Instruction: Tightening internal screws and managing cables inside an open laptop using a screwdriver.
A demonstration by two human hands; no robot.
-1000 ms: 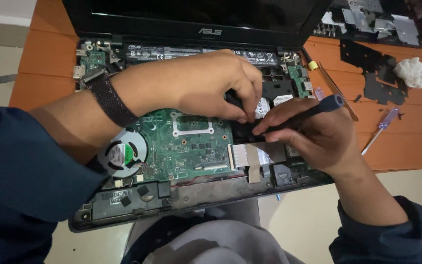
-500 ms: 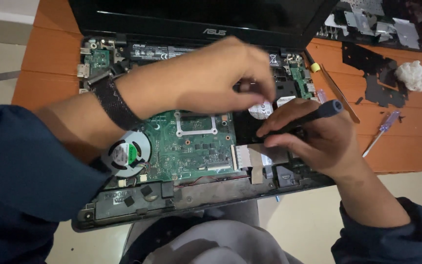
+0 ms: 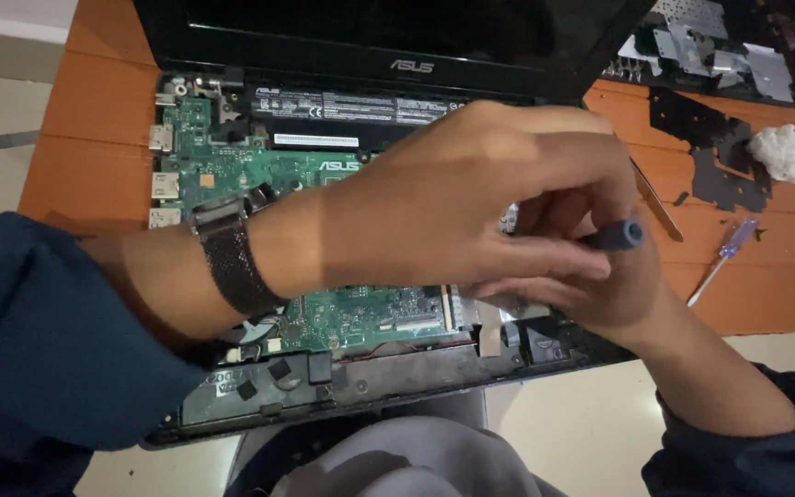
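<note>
An opened laptop base point(image 3: 370, 379) lies on an orange table point(image 3: 94, 110), with its green motherboard point(image 3: 223, 166) bare. My left hand point(image 3: 471, 198), a dark band point(image 3: 232, 260) on its wrist, reaches across the board with its fingers bent down over the right half; what its fingertips touch is hidden. My right hand point(image 3: 623, 299) sits under and behind it, wrapped around a screwdriver with a dark blue handle point(image 3: 620, 235). Only the handle's end shows. The tip and the part it meets are covered by my left hand.
The laptop's dark screen point(image 3: 370, 28) stands up at the back. To the right on the table lie a black metal plate point(image 3: 706, 143), a crumpled white tissue point(image 3: 789, 149), a small purple screwdriver point(image 3: 727, 253), a thin stick tool point(image 3: 657, 204) and a dismantled panel point(image 3: 692, 46).
The view has moved in closer. My left hand has shifted right and now covers most of my right hand and the screwdriver shaft, which showed before.
</note>
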